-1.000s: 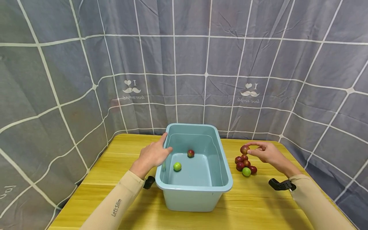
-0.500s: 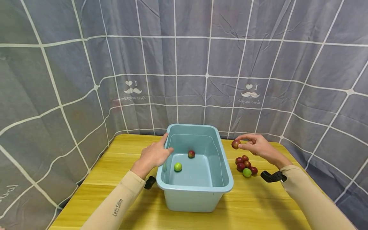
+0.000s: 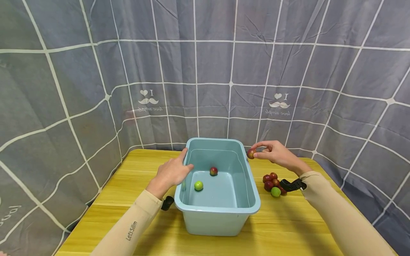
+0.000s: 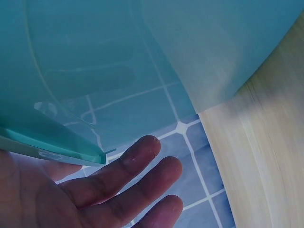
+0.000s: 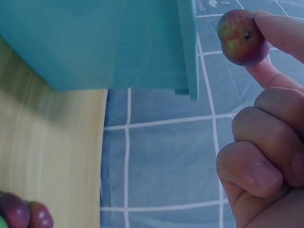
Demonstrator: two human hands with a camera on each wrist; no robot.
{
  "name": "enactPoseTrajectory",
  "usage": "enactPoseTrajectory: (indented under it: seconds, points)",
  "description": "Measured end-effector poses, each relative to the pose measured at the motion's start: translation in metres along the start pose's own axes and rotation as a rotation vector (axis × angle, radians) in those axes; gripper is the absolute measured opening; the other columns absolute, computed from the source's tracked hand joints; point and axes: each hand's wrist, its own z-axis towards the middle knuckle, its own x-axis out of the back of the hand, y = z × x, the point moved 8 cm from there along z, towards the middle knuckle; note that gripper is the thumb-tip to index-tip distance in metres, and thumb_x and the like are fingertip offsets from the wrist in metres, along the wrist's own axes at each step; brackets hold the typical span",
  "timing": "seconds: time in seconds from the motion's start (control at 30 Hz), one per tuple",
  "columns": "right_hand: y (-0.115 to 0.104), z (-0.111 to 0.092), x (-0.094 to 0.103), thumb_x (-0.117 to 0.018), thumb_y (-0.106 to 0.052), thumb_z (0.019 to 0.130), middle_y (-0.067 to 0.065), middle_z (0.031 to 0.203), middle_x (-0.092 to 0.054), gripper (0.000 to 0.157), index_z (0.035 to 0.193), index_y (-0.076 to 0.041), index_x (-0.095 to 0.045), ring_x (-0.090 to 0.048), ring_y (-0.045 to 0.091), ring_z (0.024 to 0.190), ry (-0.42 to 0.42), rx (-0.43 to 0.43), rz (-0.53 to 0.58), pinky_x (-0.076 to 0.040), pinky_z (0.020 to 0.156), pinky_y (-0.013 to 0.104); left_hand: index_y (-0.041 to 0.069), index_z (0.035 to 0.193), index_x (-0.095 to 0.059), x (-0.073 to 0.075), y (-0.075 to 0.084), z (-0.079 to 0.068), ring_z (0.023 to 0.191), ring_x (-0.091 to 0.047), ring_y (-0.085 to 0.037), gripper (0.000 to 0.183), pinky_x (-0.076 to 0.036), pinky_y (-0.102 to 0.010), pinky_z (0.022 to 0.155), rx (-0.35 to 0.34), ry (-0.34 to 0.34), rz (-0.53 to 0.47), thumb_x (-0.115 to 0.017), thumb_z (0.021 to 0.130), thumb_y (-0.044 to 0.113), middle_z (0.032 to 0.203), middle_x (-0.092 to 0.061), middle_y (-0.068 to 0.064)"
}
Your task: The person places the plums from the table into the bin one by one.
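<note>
Light blue was the plastic tub point(image 3: 217, 209), which stood on the yellow wooden table point(image 3: 137, 177). The left hand point(image 3: 171, 172) rested on its left rim, with the thumb over the inner side; in the left wrist view three fingers were nearly straight and a little apart. The right hand point(image 3: 278, 155) pinched a red fruit point(image 3: 251, 153) between thumb and index finger, while its other fingers were folded. This fruit was in the air, near the far part of the tub's right rim. Inside the tub, a green fruit point(image 3: 198, 185) and a second red fruit point(image 3: 213, 171) lay on the bottom, well apart. To the right, a group of dark red fruits point(image 3: 268, 185) lay on the table together with another green fruit point(image 3: 276, 192). Behind hung a grey curtain point(image 3: 211, 60) with white lines.
</note>
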Motion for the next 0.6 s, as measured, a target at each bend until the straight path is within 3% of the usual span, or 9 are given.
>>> enactPoseTrajectory:
  seconds: [0.27,0.47,0.6]
  points:
    - [-0.016,0.023,-0.009,-0.072,-0.041,0.092,-0.001,0.055,-0.034,0.027,0.116,-0.027,-0.073,-0.029,0.013,0.046,-0.023,0.013,-0.041,-0.028,0.048,0.027,0.027,0.163,-0.017,-0.001,0.000,0.000,0.091,-0.064,-0.026,0.076,-0.044,-0.037,0.061,0.001,-0.001,-0.011,-0.047,0.097,0.049,0.131,-0.065,-0.011]
    - [-0.029,0.040,-0.019,-0.073,-0.039,0.091,0.000,0.055,-0.043,0.032,0.119,-0.023,-0.072,-0.033,0.012,0.049,-0.066,0.011,-0.050,-0.034,0.057,0.028,0.026,0.163,-0.017,-0.001,-0.001,0.001,0.090,-0.064,-0.025,0.077,-0.044,-0.037,0.060,-0.003,0.000,-0.011,-0.048,0.097,0.049,0.130,-0.065,-0.012]
    - [-0.037,0.053,-0.027,-0.074,-0.038,0.091,-0.002,0.054,-0.039,0.032,0.119,-0.022,-0.072,-0.032,0.012,0.049,-0.098,0.009,-0.062,-0.032,0.055,0.028,0.026,0.163,-0.017,0.000,-0.002,0.001,0.091,-0.065,-0.025,0.077,-0.044,-0.037,0.061,-0.004,0.003,-0.011,-0.049,0.097,0.049,0.130,-0.065,-0.012]
